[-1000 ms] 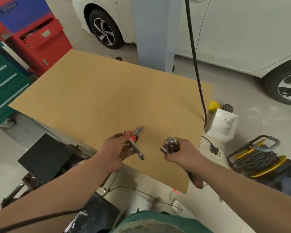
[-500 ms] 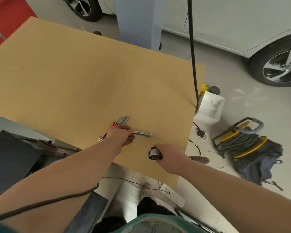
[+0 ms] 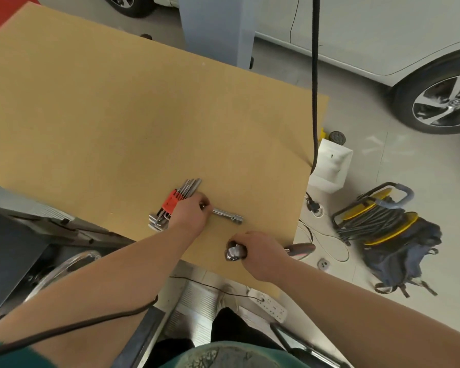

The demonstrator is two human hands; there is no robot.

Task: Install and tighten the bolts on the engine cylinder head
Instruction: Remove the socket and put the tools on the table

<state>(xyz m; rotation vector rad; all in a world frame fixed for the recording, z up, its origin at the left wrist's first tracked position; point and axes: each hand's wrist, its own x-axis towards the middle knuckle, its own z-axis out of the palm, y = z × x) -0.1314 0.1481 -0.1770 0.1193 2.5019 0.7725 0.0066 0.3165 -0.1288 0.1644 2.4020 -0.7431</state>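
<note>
On the brown board [image 3: 117,115] lies a set of hex keys in a red holder [image 3: 171,204]. Just right of it my left hand [image 3: 189,215] holds one end of a silver socket extension bar [image 3: 227,215] that lies on the board and points right. My right hand [image 3: 260,254] grips a ratchet wrench near the board's front edge; its chrome head [image 3: 234,253] sticks out to the left and its dark red-trimmed handle [image 3: 300,249] to the right. No engine cylinder head or bolts are in view.
A black cable [image 3: 314,83] hangs down past the board's right edge. On the floor to the right are a white box [image 3: 329,166], a yellow cable reel [image 3: 377,216] and a dark bag [image 3: 401,256]. A white car [image 3: 383,35] and a grey column [image 3: 215,25] stand behind.
My left hand has set the hex key set down on the board and now holds only the extension bar, laid flat. My right hand with the ratchet has dropped toward the front edge.
</note>
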